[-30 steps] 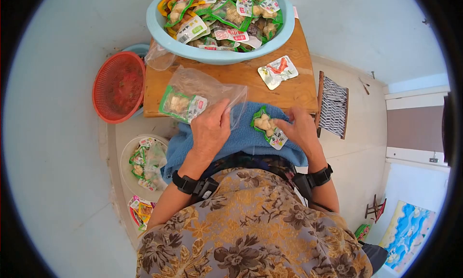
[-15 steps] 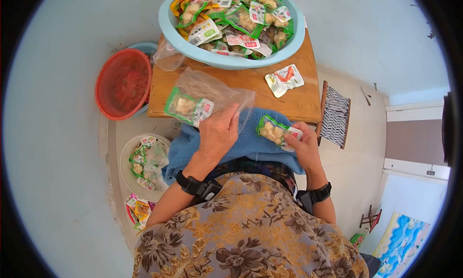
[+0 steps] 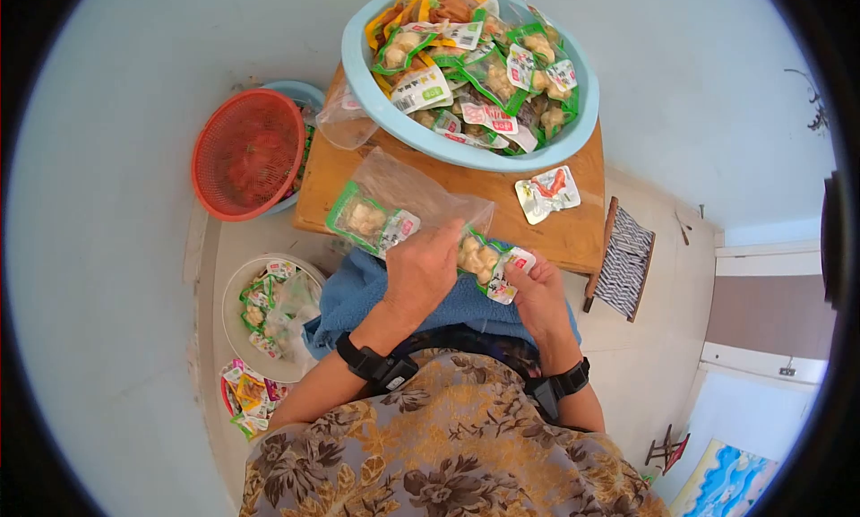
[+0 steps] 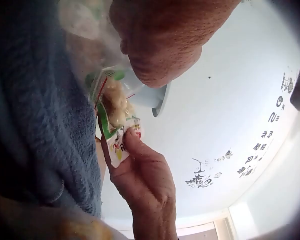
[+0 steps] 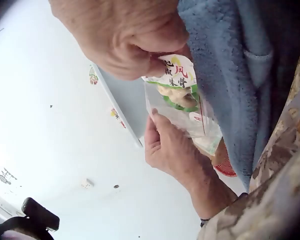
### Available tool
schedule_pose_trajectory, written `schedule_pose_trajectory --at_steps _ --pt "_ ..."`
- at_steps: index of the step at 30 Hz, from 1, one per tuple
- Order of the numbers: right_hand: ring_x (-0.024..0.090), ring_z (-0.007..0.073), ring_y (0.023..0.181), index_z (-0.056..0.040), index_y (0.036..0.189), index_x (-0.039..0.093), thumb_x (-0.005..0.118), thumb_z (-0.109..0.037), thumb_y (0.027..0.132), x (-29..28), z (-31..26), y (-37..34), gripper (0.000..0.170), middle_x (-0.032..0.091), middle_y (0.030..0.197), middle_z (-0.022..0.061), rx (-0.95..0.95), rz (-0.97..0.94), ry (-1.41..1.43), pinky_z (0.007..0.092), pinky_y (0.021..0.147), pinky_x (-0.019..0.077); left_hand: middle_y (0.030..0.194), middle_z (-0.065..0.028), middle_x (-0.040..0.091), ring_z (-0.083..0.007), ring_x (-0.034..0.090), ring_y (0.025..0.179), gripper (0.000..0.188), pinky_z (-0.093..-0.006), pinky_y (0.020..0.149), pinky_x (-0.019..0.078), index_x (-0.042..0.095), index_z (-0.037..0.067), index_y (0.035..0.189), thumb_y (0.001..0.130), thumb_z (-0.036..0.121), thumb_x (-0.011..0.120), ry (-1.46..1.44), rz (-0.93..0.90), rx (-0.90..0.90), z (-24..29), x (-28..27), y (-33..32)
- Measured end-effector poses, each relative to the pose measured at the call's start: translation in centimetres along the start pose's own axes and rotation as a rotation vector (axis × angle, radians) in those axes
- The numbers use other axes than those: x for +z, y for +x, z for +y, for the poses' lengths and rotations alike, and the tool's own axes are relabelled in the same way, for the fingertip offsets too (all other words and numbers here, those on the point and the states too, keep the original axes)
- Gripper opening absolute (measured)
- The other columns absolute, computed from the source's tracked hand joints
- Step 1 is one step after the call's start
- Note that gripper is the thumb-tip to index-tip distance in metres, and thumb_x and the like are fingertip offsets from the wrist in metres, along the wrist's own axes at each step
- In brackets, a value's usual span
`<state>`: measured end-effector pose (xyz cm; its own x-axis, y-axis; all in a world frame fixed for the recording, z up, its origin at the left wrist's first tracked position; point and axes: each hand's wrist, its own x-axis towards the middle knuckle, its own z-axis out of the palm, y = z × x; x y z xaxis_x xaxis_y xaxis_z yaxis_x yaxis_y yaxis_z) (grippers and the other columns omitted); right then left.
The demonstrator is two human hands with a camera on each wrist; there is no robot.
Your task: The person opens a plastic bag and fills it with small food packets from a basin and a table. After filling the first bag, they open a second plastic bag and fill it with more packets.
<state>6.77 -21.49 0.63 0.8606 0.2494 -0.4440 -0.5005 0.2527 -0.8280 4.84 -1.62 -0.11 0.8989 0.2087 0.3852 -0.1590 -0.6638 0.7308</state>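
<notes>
My left hand [image 3: 419, 280] pinches the edge of a clear plastic bag [image 3: 408, 178]. Inside that bag lies a green-edged snack packet [image 3: 365, 218] with pale pieces showing through. Between thumb and fingers, my right hand [image 3: 540, 300] grips the white printed end of a second green-edged snack packet [image 3: 479, 257]. The far end of this second packet sits in the bag's mouth, with clear film over it in the right wrist view. A blue cloth [image 3: 358, 288] covers the lap under both hands.
A light-blue basin [image 3: 385, 114] heaped with snack packets stands on the wooden table [image 3: 573, 244]. One white packet [image 3: 547, 194] lies nearer the table's front. To the left are a red colander [image 3: 249, 154] and a pale tub [image 3: 229, 315] holding packets. A woven stool [image 3: 624, 262] stands right.
My right hand has picked up the second packet from the blue cloth and carried it left into the bag's mouth. The left hand keeps its hold on the bag.
</notes>
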Motion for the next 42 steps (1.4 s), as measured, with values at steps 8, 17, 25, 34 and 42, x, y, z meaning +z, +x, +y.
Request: schedule_pose_trajectory --at_steps 8,17,25,34,42 --pt "0.066 0.0136 0.094 0.002 0.117 0.059 0.057 -0.001 0.097 2.7 0.8 1.7 0.021 0.068 0.108 0.0095 -0.002 -0.097 0.059 0.03 0.082 0.0544 0.07 -0.0106 0.064 -0.0289 0.065 0.064 0.028 -0.0394 0.054 0.0515 0.067 0.007 0.11 0.082 0.004 0.067 0.056 0.001 0.107 0.6 1.0 0.2" --pt "0.065 0.0193 0.103 -0.0006 0.126 0.057 0.057 -0.004 0.098 4.7 4.6 8.4 0.028 0.065 0.12 0.0109 0.203 -0.056 0.268 0.0329 0.088 0.0559 0.076 -0.0134 0.067 -0.0303 0.066 0.067 0.026 -0.04 0.057 0.0526 0.068 0.007 0.11 0.084 0.006 0.067 -0.012 -0.011 0.14 1.2 0.8 0.4" --pt "0.065 0.0233 0.11 0.0015 0.135 0.051 0.059 -0.007 0.098 7.9 5.2 11.3 0.038 0.064 0.125 0.011 0.17 -0.426 0.389 0.0397 0.097 0.0542 0.084 -0.0149 0.069 -0.0325 0.068 0.074 0.027 -0.0406 0.062 0.0539 0.068 0.007 0.11 0.084 0.007 0.068 -0.04 -0.082 0.137 1.3 0.6 -0.2" --pt "0.068 0.0193 0.099 0.0015 0.124 0.062 0.057 -0.014 0.102 8.4 6.5 12.8 0.028 0.069 0.114 0.0093 0.183 -0.215 0.22 0.0329 0.085 0.0577 0.091 -0.0159 0.071 -0.0322 0.069 0.078 0.024 -0.0388 0.065 0.0553 0.068 0.004 0.109 0.086 0.006 0.069 -0.065 -0.099 0.107 1.3 0.9 -0.1" --pt "0.064 0.023 0.103 0.0019 0.126 0.061 0.064 -0.019 0.097 6.6 8.0 13.8 0.036 0.064 0.124 0.0069 -0.312 -0.315 -0.134 0.0332 0.089 0.0528 0.098 -0.0188 0.072 -0.0338 0.071 0.086 0.022 -0.038 0.072 0.0568 0.07 0.001 0.108 0.086 0.006 0.069 -0.153 -0.022 0.04 1.2 1.0 -0.2"
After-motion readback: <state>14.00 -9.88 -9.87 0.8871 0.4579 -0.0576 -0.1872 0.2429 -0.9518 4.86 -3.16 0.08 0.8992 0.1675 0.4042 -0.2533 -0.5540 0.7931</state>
